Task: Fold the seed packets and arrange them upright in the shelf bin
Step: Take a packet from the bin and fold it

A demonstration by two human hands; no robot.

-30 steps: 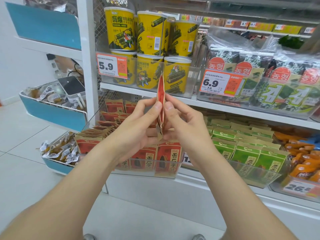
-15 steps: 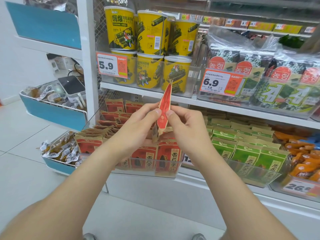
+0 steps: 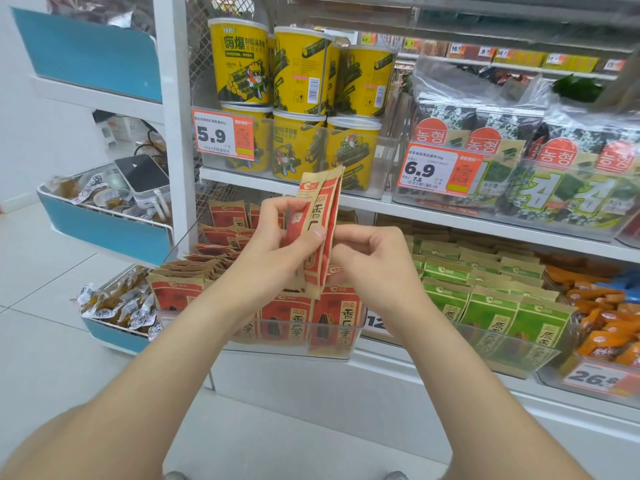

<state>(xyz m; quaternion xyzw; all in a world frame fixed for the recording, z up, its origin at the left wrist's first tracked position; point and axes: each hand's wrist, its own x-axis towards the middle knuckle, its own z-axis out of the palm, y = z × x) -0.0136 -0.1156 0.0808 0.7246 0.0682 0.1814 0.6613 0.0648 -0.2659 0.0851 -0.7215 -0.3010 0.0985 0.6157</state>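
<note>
1. The red seed packet (image 3: 320, 216) is at the centre of the frame. It is held upright in the air above the clear shelf bin (image 3: 294, 353) and is not yet in it.
2. The left hand (image 3: 277, 251) grips the packet, with the thumb pressed across the printed front and the fingers curled round the back.
3. The right hand (image 3: 375, 268) has its fingers curled and seems to pinch the packet's right edge low down. Its fingertips are partly hidden.
4. The packet shows a lengthwise crease, with two panels angled towards each other. Folding looks like the step in hand, with the fold formed but not pressed flat.
5. In the bin, a front row of red packets (image 3: 332, 317) stands upright behind the clear wall. Further back, at centre left, loose packets (image 3: 207, 252) lie flat in a heap.
6. The next move probably calls for flattening the crease, then lowering the packet bottom edge first into the row. The fold could spring open, or the packets beside it could tip.
</note>
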